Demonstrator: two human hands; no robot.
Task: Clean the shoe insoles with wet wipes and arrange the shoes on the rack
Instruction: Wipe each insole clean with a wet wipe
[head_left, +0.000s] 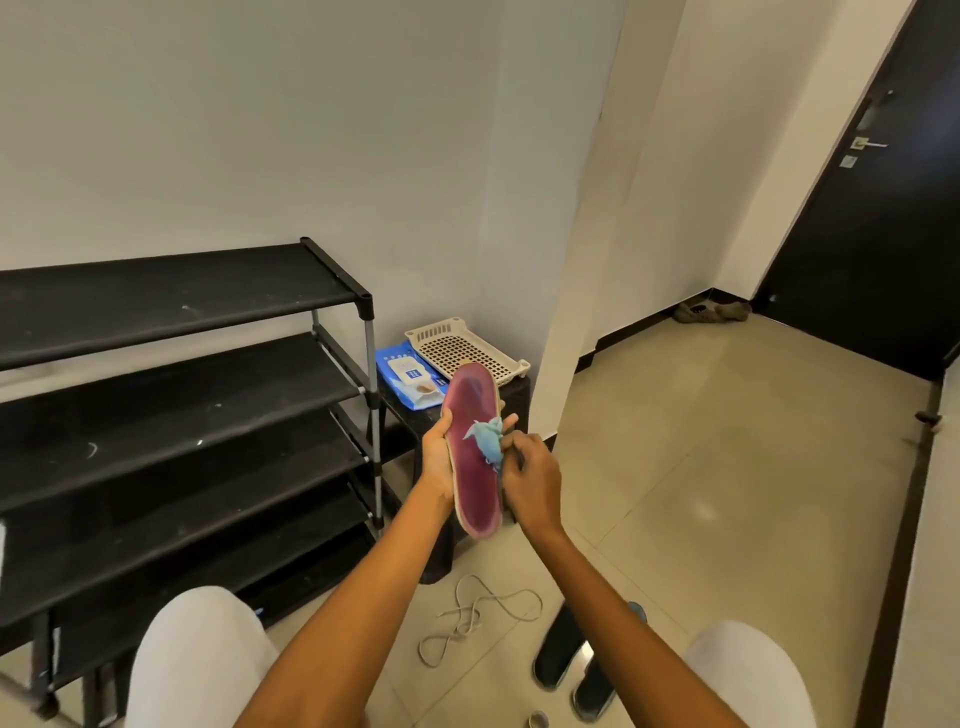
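Note:
A maroon insole (474, 467) stands on end in front of me, toe up. My left hand (436, 454) grips it from behind along its left edge. My right hand (532, 475) pinches a crumpled pale blue wet wipe (487, 439) against the insole's right side. A blue pack of wet wipes (410, 375) lies on a dark stool (511, 397) beyond the insole. The black shoe rack (182, 395) stands at the left with bare shelves. A pair of dark shoes (576, 662) sits on the floor by my right knee.
A cream plastic basket (462, 345) rests on the stool beside the wipes pack. Loose laces (475, 618) lie on the tiled floor between my knees. Another pair of shoes (711, 312) lies by the far wall near a dark door (872, 218).

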